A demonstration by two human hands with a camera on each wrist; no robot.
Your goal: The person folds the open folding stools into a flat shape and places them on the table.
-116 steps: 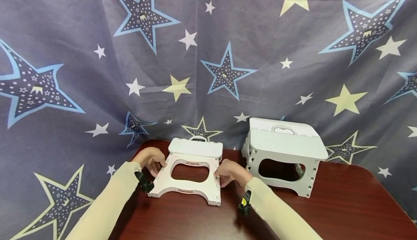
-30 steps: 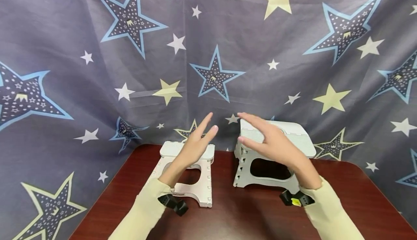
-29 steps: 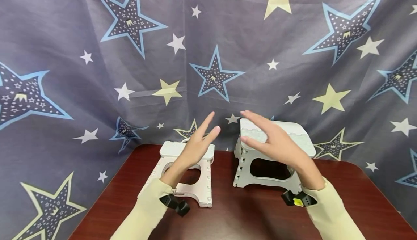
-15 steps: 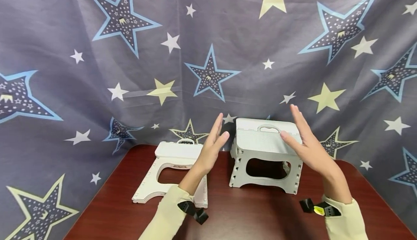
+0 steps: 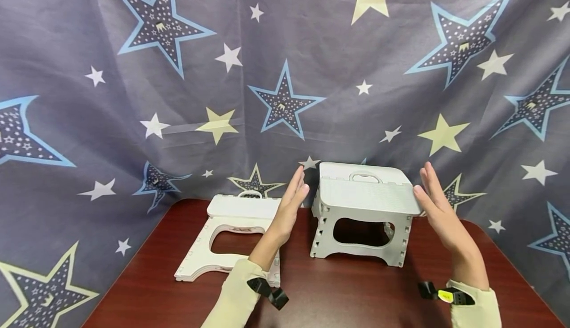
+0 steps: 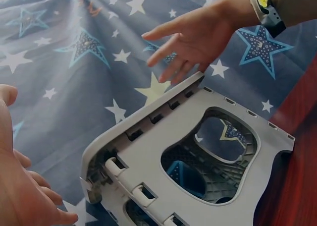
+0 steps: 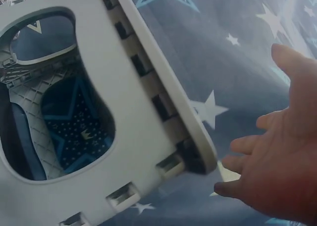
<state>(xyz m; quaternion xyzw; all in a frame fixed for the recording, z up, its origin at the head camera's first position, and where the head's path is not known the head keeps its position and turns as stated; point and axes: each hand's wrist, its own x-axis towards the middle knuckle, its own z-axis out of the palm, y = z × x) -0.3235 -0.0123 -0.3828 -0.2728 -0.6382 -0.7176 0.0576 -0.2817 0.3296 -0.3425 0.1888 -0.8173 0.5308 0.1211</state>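
Observation:
A white folding step stool (image 5: pixel 369 194) stands unfolded on the table, its carry handle lying on top and a large oval opening in its front leg panel. My left hand (image 5: pixel 287 211) is just left of this stool, fingers straight and palm turned toward it. On the other side, my right hand (image 5: pixel 441 211) is held with straight fingers, its thumb close by the top's right edge. Both hands hold nothing. The right wrist view shows the right hand (image 7: pixel 277 156) beside the stool's corner. A second white folding stool (image 5: pixel 191 258) lies folded flat at the left, partly behind my left forearm.
The dark red-brown wooden table (image 5: pixel 338 293) bears both stools. Behind it hangs a grey-blue cloth (image 5: pixel 338 130) printed with stars, close to the back of the standing stool. Black straps with small cameras sit on both wrists.
Both hands let go of the folded stool at the left and rose. They moved right and spread apart to either side of the standing stool. The view has turned slightly right.

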